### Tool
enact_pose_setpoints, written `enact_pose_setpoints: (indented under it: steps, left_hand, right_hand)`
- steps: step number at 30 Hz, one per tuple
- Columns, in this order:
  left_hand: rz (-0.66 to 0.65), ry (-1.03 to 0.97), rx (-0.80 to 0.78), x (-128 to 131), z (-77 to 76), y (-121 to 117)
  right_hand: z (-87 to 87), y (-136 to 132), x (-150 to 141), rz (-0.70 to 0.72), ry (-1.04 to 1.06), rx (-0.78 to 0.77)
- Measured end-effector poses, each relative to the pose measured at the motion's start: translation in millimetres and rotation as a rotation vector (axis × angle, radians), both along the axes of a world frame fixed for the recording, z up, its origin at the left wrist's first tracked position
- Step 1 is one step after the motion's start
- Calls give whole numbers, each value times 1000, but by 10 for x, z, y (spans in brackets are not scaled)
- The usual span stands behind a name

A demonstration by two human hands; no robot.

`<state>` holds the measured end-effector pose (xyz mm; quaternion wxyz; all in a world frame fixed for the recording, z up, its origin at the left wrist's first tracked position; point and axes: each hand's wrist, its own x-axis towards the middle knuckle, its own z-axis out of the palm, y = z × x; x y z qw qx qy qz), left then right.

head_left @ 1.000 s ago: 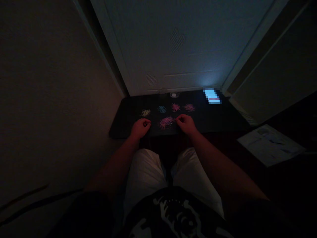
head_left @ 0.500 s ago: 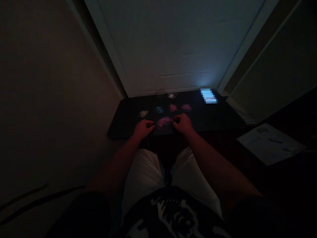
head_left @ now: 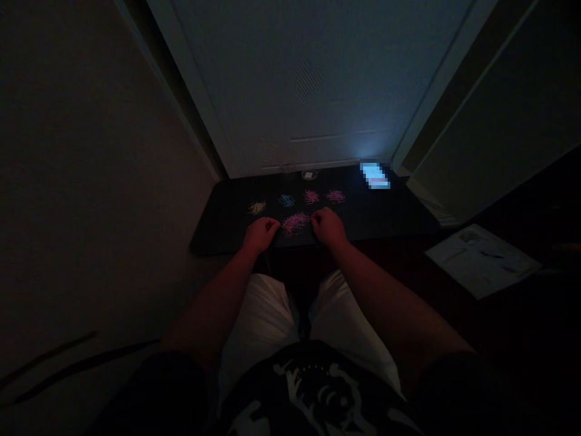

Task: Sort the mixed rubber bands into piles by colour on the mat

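A loose heap of thin pink and purple sticks (head_left: 295, 223) lies near the front edge of the dark table. My left hand (head_left: 261, 234) is at the heap's left side, thumb and fingertips pinched together. At its right edge, my right hand (head_left: 329, 227) is closed in a pinch too. Whatever either pinch holds is too small and dark to make out. Behind the heap, smaller piles sit in a row: pale yellow sticks (head_left: 257, 208), blue sticks (head_left: 286, 200), pinkish-red sticks (head_left: 311, 197) and pink-purple sticks (head_left: 336, 196).
The black table (head_left: 218, 224) stands against a white panelled door (head_left: 254, 72). A glowing, blurred-out screen (head_left: 375, 175) lies at the back right. A small clear container (head_left: 309, 175) with a white patch is at the back. Below right is a pale flat board (head_left: 481, 260).
My left fingers, slightly apart before, have come together in a pinch. My right hand stays by the heap's right edge. The whole view has shifted slightly.
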<state>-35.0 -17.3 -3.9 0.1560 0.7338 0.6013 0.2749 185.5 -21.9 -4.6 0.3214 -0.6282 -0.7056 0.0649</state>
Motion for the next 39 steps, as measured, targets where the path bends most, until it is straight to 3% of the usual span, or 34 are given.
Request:
enact_pose_setpoints:
  steps: [10,16,26,39]
  left_hand:
    - [-16,-140,-17,-13,10,10]
    - [-41,-182,-37,-24,40,8]
    - [-60,-200,-48,-35,42,11]
    - [-48,-241,-47,-10,59,-14]
  right_hand:
    - [-67,62,36,-17,92,34]
    - [-35,23,28,49,50,-3]
    - [-51,49,3,21,-40,16]
    - [-67,62,38,39,97,16]
